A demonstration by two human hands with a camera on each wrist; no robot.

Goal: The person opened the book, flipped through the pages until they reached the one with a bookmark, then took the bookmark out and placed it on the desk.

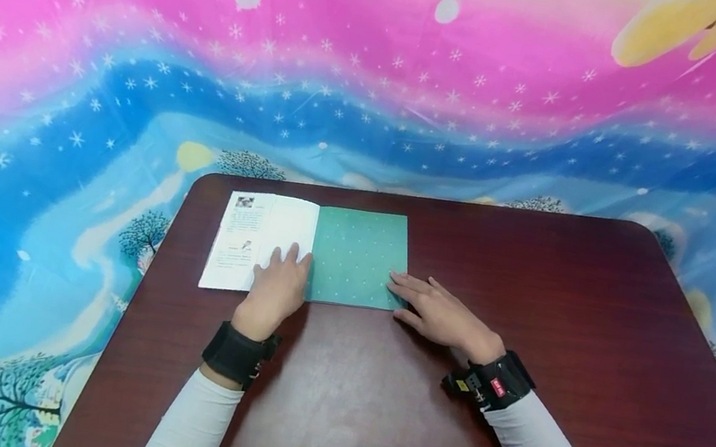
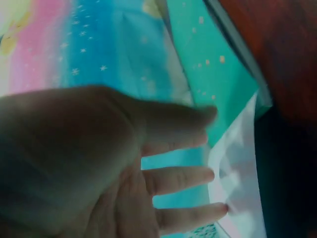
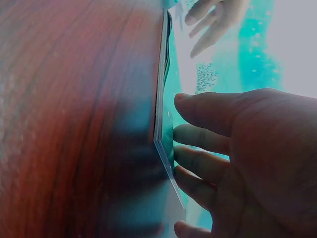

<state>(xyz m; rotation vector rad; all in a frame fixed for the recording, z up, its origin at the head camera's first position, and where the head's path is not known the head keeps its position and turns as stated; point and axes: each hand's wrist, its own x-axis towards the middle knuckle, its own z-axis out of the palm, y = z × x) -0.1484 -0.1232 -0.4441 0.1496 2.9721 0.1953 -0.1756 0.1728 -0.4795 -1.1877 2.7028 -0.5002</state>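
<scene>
An open booklet lies at the back left of the table, with a white left page (image 1: 234,251) bearing small pictures and text and a green right page (image 1: 356,254) dotted with pale marks. My left hand (image 1: 278,285) rests on the white side beside the fold, its fingers straight and spread. In the left wrist view the fingertips touch the white page (image 2: 242,168). My right hand (image 1: 438,314) lies at the green page's right edge, fingertips on it. The right wrist view shows those fingers stretched out along the booklet's edge (image 3: 162,99). Neither hand grips anything.
The dark brown table (image 1: 534,267) has rounded back corners and a glossy top. A cloth backdrop (image 1: 380,86) in pink and blue, printed with snowflakes and trees, hangs behind and beside it. Black bands (image 1: 239,353) with small devices circle both wrists.
</scene>
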